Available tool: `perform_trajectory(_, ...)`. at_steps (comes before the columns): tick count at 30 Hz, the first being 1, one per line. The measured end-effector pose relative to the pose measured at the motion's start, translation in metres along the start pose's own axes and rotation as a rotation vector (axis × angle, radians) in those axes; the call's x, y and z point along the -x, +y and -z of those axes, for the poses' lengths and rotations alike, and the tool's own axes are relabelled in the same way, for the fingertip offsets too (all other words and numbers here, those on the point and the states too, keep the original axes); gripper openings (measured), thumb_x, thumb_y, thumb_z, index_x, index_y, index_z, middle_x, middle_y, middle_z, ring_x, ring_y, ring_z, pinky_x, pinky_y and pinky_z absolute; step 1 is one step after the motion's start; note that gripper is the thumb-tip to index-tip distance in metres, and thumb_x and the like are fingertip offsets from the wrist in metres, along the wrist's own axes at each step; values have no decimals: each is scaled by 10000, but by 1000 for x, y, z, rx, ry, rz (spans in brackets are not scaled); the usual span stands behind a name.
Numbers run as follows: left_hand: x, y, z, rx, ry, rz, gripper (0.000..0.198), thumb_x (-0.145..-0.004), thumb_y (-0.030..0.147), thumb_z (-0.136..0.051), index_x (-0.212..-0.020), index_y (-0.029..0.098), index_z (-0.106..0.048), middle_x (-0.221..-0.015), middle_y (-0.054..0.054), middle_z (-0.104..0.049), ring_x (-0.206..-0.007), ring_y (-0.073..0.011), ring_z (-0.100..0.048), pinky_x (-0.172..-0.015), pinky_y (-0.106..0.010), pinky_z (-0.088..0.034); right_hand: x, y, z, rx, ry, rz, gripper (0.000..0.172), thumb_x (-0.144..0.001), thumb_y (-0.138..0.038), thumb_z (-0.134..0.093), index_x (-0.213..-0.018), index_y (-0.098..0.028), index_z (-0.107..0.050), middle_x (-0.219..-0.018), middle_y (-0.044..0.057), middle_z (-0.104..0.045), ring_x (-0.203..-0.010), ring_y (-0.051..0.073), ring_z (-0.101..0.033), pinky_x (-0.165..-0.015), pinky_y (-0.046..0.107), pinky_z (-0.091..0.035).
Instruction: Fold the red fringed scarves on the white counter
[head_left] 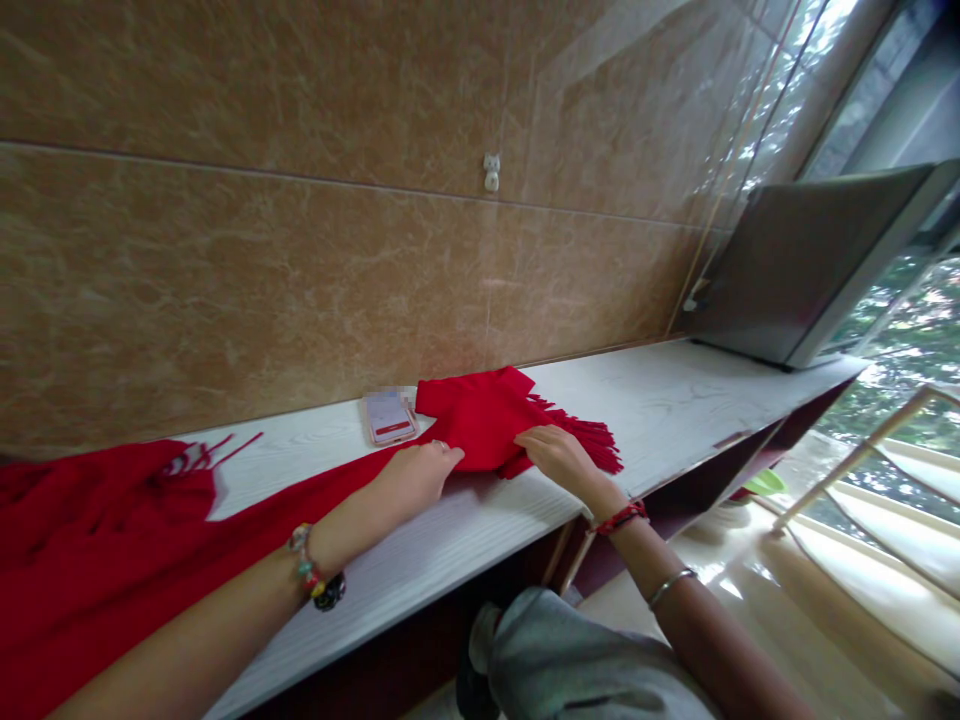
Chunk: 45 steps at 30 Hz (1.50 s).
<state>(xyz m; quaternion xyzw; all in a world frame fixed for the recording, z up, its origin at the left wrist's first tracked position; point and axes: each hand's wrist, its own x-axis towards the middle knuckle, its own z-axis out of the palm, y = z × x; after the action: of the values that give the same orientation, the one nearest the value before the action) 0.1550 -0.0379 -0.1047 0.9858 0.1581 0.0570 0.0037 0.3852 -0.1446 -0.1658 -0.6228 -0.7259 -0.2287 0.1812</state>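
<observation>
A red fringed scarf (480, 425) lies along the white counter, partly folded over itself, with its tassels spread toward the right. My left hand (420, 473) pinches the scarf's near edge, thumb pointing right. Farther right, my right hand (556, 455) grips the same cloth close to the fringe, its fingers bent onto the fabric. Between the two hands the cloth lies fairly flat. The scarf's long part runs left beneath my left forearm, toward a bunched red heap with loose tassels at the far left.
A phone (390, 417) with a lit screen lies by the wall behind the scarf. The white counter (645, 400) reaches right to a large grey box-shaped appliance (810, 265). A small white hook (491, 172) is on the tiled wall. A metal rack (862, 460) stands at the right.
</observation>
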Motion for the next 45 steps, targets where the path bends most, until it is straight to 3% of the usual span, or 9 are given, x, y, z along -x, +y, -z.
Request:
perform_trajectory(5,8,9,-23,81,-114,-62,304,-765,119,-429,-983,218,-616,-967,-87,-628,-885,-206,-577,-758,-295,-435,11,10,-1,-80,-142,6,278,-782,-59,-431,-937,-143,-647,-931,81,-670,-897,163,-595,-821,314,-457)
perform_trajectory(10,-1,-2,-10,100,-82,-117,286,-843,361,-420,-983,206,-615,-1020,-83,-609,-934,-212,-556,-825,-301,-414,10,4,2,-195,-65,-52,318,-748,-31,-410,-918,-145,-653,-944,72,-667,-941,164,-579,-850,323,-453)
perform_trajectory(14,-28,-10,-17,45,108,9,386,-879,350,-363,-1162,134,-514,-1271,-137,-458,-1135,-245,-448,-934,-332,-346,-11,-6,-1,-230,12,-130,310,-828,-139,-401,-1072,-160,-592,-1103,93,-603,-1092,187,-498,-928,381,-396)
perform_trajectory(17,-49,-11,-39,41,180,157,492,-868,344,-393,-1286,86,-367,-1390,-171,-279,-1272,-271,-261,-1004,-384,-260,-35,-8,-12,-134,-67,-219,405,-865,-295,-401,-1245,-162,-451,-1297,126,-448,-1243,249,-326,-975,481,-309)
perform_trajectory(20,-56,-11,-63,71,140,291,607,-853,438,-386,-1333,80,-280,-1415,-174,-202,-1305,-287,-163,-1024,-462,-193,-53,-5,-26,-63,-213,-253,492,-881,-379,-358,-1334,-191,-318,-1397,113,-301,-1296,279,-195,-985,545,-238)
perform_trajectory(24,-51,-14,-81,122,74,329,652,-849,486,-338,-1351,79,-247,-1421,-163,-173,-1308,-272,-157,-1030,-454,-197,-58,-1,-38,3,-348,-217,496,-893,-388,-325,-1352,-208,-274,-1409,115,-271,-1294,279,-201,-971,565,-233)
perform_trajectory(35,-48,-9,-78,128,109,377,646,-847,470,-333,-1344,61,-270,-1421,-135,-200,-1309,-239,-170,-1055,-406,-183,-90,-11,-49,37,-312,-270,509,-897,-430,-250,-1372,-248,-220,-1435,51,-210,-1312,271,-135,-1001,577,-150)
perform_trajectory(40,-47,-10,-78,136,87,400,671,-836,491,-338,-1356,75,-249,-1430,-120,-178,-1311,-238,-165,-1060,-402,-169,-72,18,-63,51,-375,-339,484,-907,-402,-225,-1369,-258,-223,-1440,40,-193,-1312,264,-142,-1000,579,-144)
perform_trajectory(45,-49,-12,-82,133,122,398,667,-837,487,-334,-1353,72,-255,-1427,-122,-185,-1308,-243,-172,-1055,-409,-174,-55,56,-47,60,-418,-433,459,-919,-346,-197,-1344,-208,-299,-1411,103,-267,-1298,270,-197,-987,579,-183)
